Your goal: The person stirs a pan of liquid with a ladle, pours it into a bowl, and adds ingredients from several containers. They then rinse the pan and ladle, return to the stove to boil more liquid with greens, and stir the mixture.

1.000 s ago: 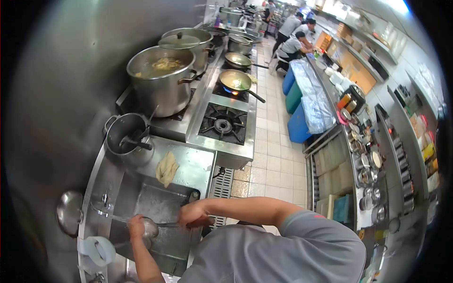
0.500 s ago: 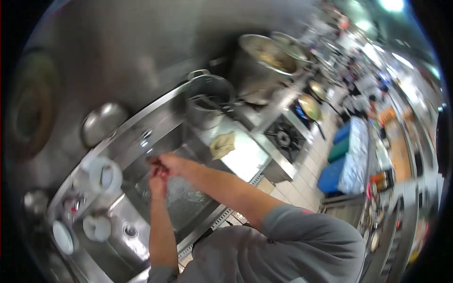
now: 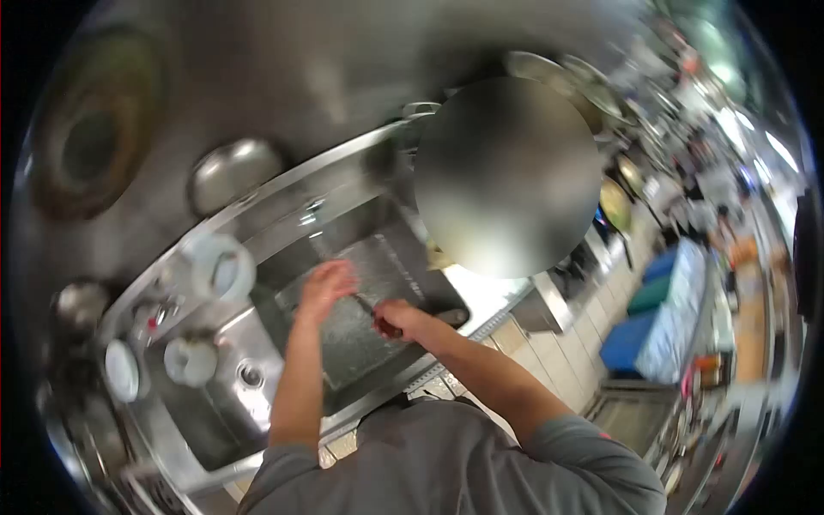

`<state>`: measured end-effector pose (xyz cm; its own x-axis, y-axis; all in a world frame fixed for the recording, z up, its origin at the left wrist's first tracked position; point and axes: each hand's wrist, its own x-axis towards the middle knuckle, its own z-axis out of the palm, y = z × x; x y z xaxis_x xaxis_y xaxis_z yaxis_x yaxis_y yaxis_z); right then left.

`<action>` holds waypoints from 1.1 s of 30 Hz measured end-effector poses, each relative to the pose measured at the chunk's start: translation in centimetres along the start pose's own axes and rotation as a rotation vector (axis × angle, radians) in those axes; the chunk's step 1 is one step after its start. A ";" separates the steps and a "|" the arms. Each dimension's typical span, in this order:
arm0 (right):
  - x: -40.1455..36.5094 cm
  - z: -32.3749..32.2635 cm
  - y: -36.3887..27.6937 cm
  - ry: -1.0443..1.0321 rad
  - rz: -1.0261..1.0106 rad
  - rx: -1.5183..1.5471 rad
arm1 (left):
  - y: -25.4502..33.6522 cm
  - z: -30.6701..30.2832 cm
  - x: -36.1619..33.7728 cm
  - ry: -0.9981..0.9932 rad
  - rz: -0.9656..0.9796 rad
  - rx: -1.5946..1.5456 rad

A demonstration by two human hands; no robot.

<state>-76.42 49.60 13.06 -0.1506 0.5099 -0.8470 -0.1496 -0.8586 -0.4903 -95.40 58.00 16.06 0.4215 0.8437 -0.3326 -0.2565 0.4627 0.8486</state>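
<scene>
My left hand (image 3: pixel 329 287) hovers over the large sink basin (image 3: pixel 378 360), its fingers stretched out near water splashing below. My right hand (image 3: pixel 399 320), closer to the basin's front right side, is closed around a dark, thin tool (image 3: pixel 364 304). One narrow end of that tool points toward my left hand; blur hides its exact kind. The faucet (image 3: pixel 312 219) comes from the wall side behind my hands.
A smaller sink (image 3: pixel 251 372) lies to the left, with a white round container (image 3: pixel 190 360) in it. A translucent tub (image 3: pixel 219 268) stands on the ledge. A large round grey blur covers the counter area at right. A blue bin (image 3: pixel 631 345) stands beyond.
My hands were together near the faucet; they are now apart, the right one lower and further right. The view has shifted, and a grey blur now covers the pot area.
</scene>
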 end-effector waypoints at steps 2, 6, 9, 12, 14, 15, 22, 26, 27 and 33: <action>-3.7 -5.6 3.7 -0.020 -0.093 -0.189 | 0.6 -1.2 4.2 0.122 0.175 0.522; -7.8 -10.5 9.3 0.133 -0.526 -1.063 | 1.5 -6.3 13.6 0.229 0.302 1.781; -16.9 -9.8 8.8 0.344 -0.584 -1.190 | 3.8 -3.5 13.3 0.256 0.305 1.911; -21.9 -10.9 9.5 0.500 -0.481 -1.304 | 0.1 -10.0 20.2 0.317 0.593 2.084; -22.0 -13.0 12.7 0.625 -0.618 -1.452 | -0.4 -14.1 26.4 0.197 0.351 2.217; -22.7 -13.5 14.4 0.669 -0.596 -1.422 | -0.1 -14.1 28.0 0.118 0.205 2.237; -29.7 -17.7 32.4 1.296 -0.315 -0.720 | 4.8 -10.8 24.6 0.237 0.299 1.674; -34.5 -15.7 51.1 1.351 0.112 -0.352 | 1.8 -8.2 11.8 0.234 0.547 1.621; -35.4 -14.6 55.9 1.271 0.276 -0.180 | -0.7 -6.1 7.4 0.322 0.597 1.687; -32.7 -10.0 79.3 0.983 0.674 0.151 | -14.8 0.8 -9.7 0.636 0.580 1.787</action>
<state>-73.59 -35.71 -0.22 0.5573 -0.3546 -0.7508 -0.4505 -0.8887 0.0853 -94.94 42.76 7.02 0.2033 0.9119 0.3567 0.9558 -0.2639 0.1299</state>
